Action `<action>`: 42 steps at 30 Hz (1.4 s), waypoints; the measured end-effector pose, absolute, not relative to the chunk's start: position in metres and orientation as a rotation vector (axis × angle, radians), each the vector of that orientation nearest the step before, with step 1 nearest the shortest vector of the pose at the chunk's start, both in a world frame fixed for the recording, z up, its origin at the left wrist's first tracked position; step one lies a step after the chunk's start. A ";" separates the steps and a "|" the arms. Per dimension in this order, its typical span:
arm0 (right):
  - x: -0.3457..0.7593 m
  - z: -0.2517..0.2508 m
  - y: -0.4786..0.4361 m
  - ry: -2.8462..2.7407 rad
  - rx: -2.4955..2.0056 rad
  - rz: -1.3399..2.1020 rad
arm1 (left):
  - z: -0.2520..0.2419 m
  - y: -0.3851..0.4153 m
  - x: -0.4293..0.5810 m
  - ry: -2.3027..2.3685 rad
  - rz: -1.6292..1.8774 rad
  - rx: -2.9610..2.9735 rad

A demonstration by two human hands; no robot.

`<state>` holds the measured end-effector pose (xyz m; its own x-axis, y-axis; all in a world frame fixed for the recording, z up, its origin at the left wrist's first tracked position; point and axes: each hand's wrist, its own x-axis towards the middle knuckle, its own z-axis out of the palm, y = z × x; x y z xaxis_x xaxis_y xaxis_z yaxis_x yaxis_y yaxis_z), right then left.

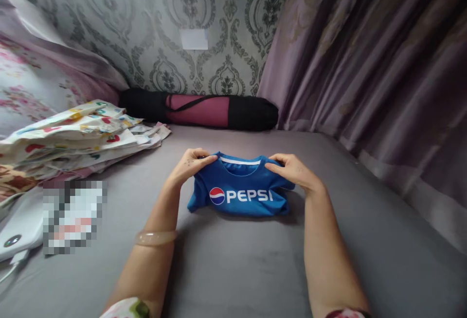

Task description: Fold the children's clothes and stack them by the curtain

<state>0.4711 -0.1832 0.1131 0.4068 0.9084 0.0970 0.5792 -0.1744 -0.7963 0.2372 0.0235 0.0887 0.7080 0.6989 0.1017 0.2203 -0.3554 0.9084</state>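
A folded blue T-shirt (pixel 241 194) with a white PEPSI logo lies on the grey bed sheet (pixel 241 269) in front of me. My left hand (pixel 189 163) pinches the shirt's upper left corner by the collar, fingers closed on the cloth. My right hand (pixel 292 168) grips the upper right corner the same way. A pale bangle (pixel 156 237) sits on my left wrist.
A rolled pink mat in a black bag (pixel 204 110) lies against the patterned wall. Folded printed cloths (pixel 73 135) are stacked at the left, with a white power bank (pixel 20 230) near the bed's edge. Purple curtains (pixel 372 75) hang along the right side.
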 end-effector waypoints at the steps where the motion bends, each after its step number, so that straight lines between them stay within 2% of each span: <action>1: 0.470 0.114 -0.184 -1.267 -1.859 0.495 | 0.091 0.022 0.236 0.701 0.597 1.918; 6: 0.471 0.122 -0.187 -1.183 -1.757 0.347 | 0.113 0.024 0.230 0.526 0.599 2.077; 10: 0.474 0.145 -0.186 -1.231 -1.716 0.166 | 0.148 0.029 0.228 0.414 0.759 2.301; 21: 0.464 0.227 -0.187 -1.376 -1.898 -0.782 | 0.243 0.020 0.223 0.394 1.416 2.754; 28: 0.450 0.282 -0.201 -1.378 -1.850 -1.274 | 0.283 0.000 0.211 0.508 1.829 2.648; 30: 0.451 0.293 -0.201 -1.434 -1.922 -1.302 | 0.290 0.003 0.209 0.505 1.722 2.725; 34: 0.457 0.297 -0.195 -1.725 -2.100 -1.142 | 0.293 0.021 0.210 0.460 1.244 3.078; 38: 0.464 0.292 -0.191 -1.659 -2.081 -1.068 | 0.286 0.035 0.214 0.463 1.272 3.019; 42: 0.473 0.288 -0.184 -1.708 -2.029 -0.830 | 0.284 0.038 0.221 0.445 1.232 2.956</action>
